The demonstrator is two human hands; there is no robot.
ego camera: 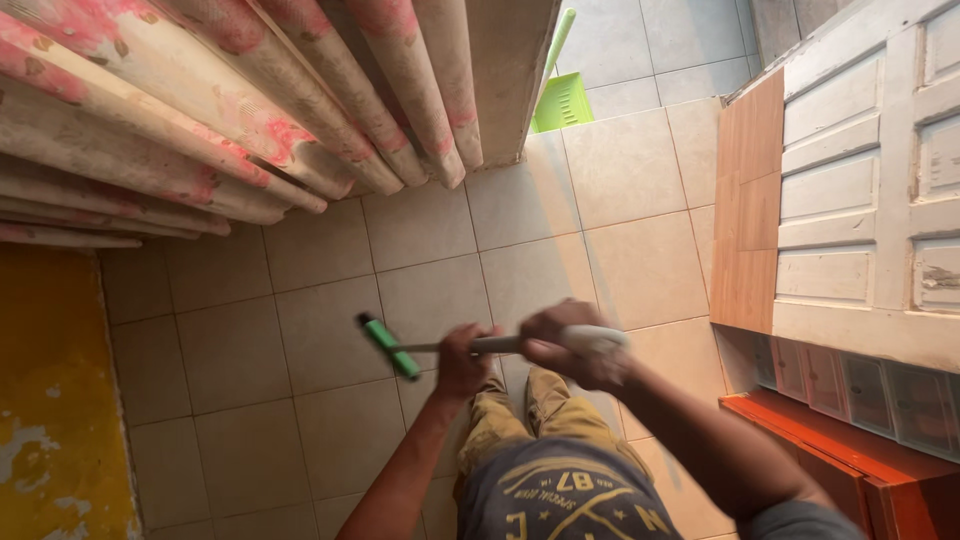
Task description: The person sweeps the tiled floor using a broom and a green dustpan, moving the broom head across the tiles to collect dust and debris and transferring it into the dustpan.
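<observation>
Tiled floor [300, 330], both hands' grip, left hand [462, 362], right hand [565, 345], wrapped round broom handle [500, 344]

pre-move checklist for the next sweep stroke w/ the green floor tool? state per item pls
1. Left hand gripping the handle lower down: ok.
2. Right hand wrapped round the handle's upper, white end: ok.
3. Green head flat on the tiled floor: cannot tell, it may be raised.
4. Head apart from the pink-patterned curtain: ok.
5. Tiles beside the head free of objects: ok.
6. Room from the orange cabinet at the right elbow: cannot tell, it looks close.
</observation>
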